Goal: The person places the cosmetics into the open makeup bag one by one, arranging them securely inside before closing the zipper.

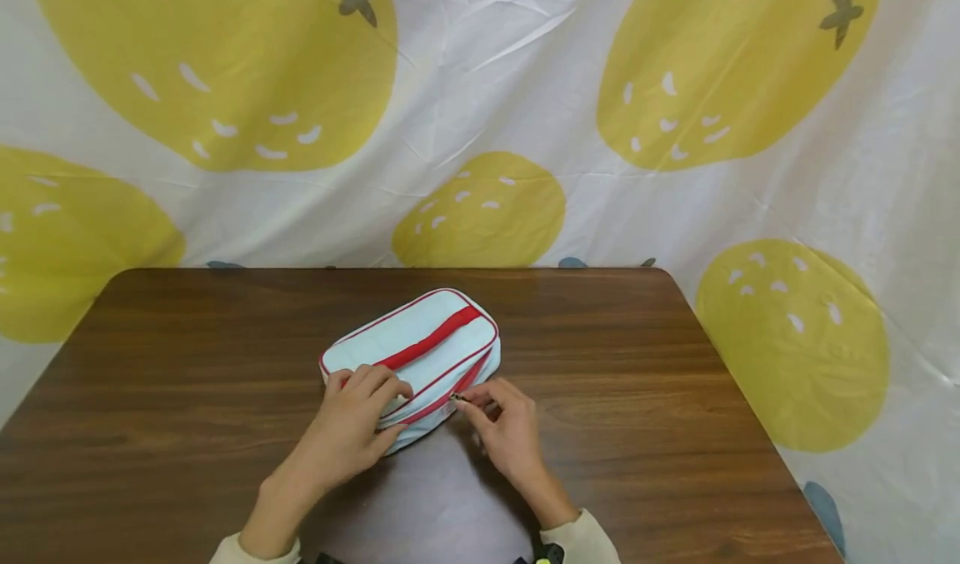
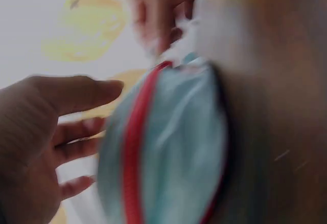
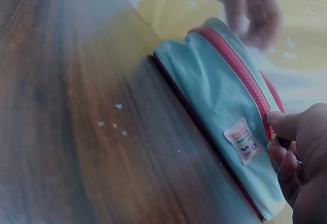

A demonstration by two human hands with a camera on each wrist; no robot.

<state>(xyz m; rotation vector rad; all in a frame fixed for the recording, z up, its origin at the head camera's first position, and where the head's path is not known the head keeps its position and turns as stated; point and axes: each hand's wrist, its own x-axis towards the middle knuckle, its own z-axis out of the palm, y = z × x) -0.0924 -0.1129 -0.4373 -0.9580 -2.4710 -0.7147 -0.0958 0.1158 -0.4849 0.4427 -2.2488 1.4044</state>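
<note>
A pale blue-white zip pouch (image 1: 386,328) with red piping lies at a slant on the table. Along its top runs a red strap (image 1: 429,346). My left hand (image 1: 352,422) is at the pouch's near left end, fingers over the top and thumb by the side; in the left wrist view its fingers are spread and fairly straight. Between thumb and fingers, my right hand (image 1: 506,431) pinches the zipper pull (image 3: 284,142) on the near side. The red zipper (image 3: 240,65) looks closed along the stretch left of the pull. A small lettered label (image 3: 242,140) is sewn below it.
The brown wood-grain table (image 1: 637,397) extends around the pouch on all sides. Behind it hangs a white cloth (image 1: 487,72) printed with large yellow fruit. The left wrist view is blurred.
</note>
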